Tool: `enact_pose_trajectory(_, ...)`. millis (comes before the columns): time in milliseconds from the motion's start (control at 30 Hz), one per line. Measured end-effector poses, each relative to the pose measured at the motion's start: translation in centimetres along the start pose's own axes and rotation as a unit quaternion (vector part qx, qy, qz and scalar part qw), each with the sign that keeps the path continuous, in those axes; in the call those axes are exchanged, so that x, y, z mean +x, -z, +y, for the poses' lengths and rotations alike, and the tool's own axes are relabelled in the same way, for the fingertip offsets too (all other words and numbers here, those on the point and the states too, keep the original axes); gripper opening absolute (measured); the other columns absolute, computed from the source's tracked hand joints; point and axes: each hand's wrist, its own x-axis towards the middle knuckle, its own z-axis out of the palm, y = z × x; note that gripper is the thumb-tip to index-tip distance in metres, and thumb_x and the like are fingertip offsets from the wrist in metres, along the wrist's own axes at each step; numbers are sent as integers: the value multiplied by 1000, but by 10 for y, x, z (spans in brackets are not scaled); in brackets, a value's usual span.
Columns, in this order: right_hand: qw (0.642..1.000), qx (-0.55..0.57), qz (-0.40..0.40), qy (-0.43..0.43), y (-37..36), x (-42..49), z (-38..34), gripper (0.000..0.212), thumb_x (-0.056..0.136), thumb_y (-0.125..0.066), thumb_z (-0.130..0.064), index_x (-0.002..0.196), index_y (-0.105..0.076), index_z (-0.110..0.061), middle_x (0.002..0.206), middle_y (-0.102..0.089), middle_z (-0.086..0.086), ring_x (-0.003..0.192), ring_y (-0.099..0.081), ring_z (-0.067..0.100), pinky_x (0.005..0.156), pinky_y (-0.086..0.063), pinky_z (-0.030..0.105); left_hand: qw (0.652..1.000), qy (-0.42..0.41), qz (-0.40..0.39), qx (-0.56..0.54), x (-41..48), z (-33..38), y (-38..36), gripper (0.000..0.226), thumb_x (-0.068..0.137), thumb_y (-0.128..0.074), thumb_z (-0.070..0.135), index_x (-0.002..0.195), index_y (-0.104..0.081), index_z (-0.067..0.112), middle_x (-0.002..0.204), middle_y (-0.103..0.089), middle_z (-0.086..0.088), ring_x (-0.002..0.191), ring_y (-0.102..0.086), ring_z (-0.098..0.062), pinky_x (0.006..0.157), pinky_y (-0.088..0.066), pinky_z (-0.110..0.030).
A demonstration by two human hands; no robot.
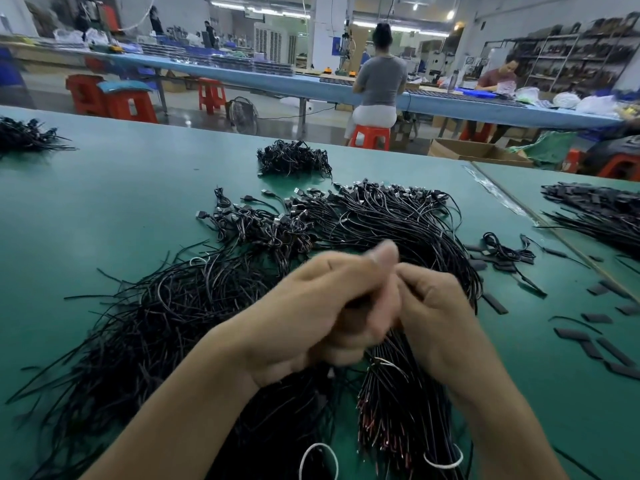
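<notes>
Hovering at the frame's centre above the cable pile (166, 323) on the desk (104, 202), left hand (311, 306) and right hand (436, 306) curl tightly around 1 dark cable (355, 303) between them, likely lifted clear to work its end.

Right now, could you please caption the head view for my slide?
Blurred left hand and right hand meet over heaped black cables on a green table.

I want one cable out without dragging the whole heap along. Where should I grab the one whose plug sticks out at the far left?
Pinch the plug itself, coming from the left across the table. It lies clear of the heap and looks rigid and flat, while the rest of that cable runs right into the tangle.
</notes>
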Motion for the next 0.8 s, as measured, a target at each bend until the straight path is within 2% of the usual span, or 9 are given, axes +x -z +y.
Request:
enact_pose_trajectory(133,988,-53,-144,-13,-7,-5,-7,29,101,-52,-31,74,-62,-27,54,-46,-12,50,-35,7,47,-30,28,968,-109,189,-121,9,-8,8,47,99,-42,41,73,-71,15,51,-43,6,42,-36,-6,37,-34,-16)
enact_pose_trajectory(200,982,-91,-164,-8,-8,-8,-10,30,101,-52,-32,73,-61,-36,53,-47,-12,47,-36,6,46,-32,26,947,-145,265,-107,13,-15,14,45,99,-41,35,83,-75,11,63,-59,0,54,-56,-11,49,-49,-21)
enact_pose_trajectory(267,980,-108,-166,-6,-8,-11,-16,33,101,-52,-33,69,-59,-40,51,-46,-11,45,-35,5,43,-31,22,938,-156,307,-36,14,-21,20,42,103,-37,30,97,-72,7,81,-71,-7,77,-70,-18,69,-58,-25)
enact_pose_trajectory(333,985,-96,-143,10,-6,-12,-21,29,98,-55,-34,70,-61,-32,50,-47,-11,44,-36,5,42,-32,23,927,-114,331,133,11,-22,23,38,106,-37,25,100,-71,8,86,-75,-4,82,-73,-15,72,-57,-22)
enact_pose_trajectory(400,994,-69,-77,40,-3,-12,-23,25,96,-58,-35,73,-67,-28,55,-59,-10,44,-47,10,43,-42,27,917,-47,280,278,9,-22,19,37,106,-40,23,87,-70,12,70,-72,8,64,-68,-3,59,-49,-11)
enact_pose_trajectory(467,997,-40,-7,65,2,-10,-25,23,92,-62,-39,73,-68,-29,64,-68,-5,55,-61,16,53,-51,33,933,6,216,289,8,-22,12,46,107,-40,28,68,-62,17,51,-60,11,43,-54,0,46,-40,-10)
enact_pose_trajectory(533,996,-9,32,85,5,-9,-27,22,86,-64,-43,72,-69,-27,62,-68,-5,53,-60,12,51,-49,26,956,56,179,223,7,-18,8,56,105,-36,42,59,-61,21,42,-49,8,34,-43,-5,39,-35,-14)
enact_pose_trajectory(633,993,30,72,88,6,-8,-24,24,76,-69,-49,77,-73,-26,62,-66,6,52,-53,25,50,-46,33,984,91,97,115,2,-11,9,65,102,-32,55,55,-55,17,39,-33,8,32,-28,-5,37,-25,-14)
enact_pose_trajectory(800,995,98,6,-7,-8,-7,-21,27,86,-58,-47,69,-71,-31,53,-55,-5,48,-42,9,43,-33,21,989,51,26,-137,-2,3,14,53,97,-39,50,53,-46,20,40,-33,11,31,-29,-1,34,-20,-14)
